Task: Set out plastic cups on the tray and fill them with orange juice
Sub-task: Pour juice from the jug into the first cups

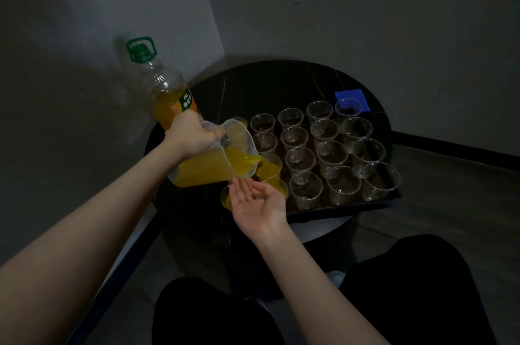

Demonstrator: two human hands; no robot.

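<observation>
My left hand [192, 135] grips the handle of a clear plastic pitcher [213, 156] of orange juice, tilted to the right. Juice runs from its spout into a clear cup [270, 168] in the tray's left column. My right hand [257, 202] hovers palm up, fingers relaxed, just under the spout and holds nothing. It covers part of a juice-filled cup [226, 198] at the near left corner. A dark tray [391, 194] holds several rows of clear plastic cups; those such as the cup [305, 188] to the right stand empty.
A large orange juice bottle [166, 91] with a green cap stands at the table's far left by the wall. A blue square [357, 97] lies at the back right of the round black table [253, 82]. My dark-clothed knees [408, 288] are below the table's edge.
</observation>
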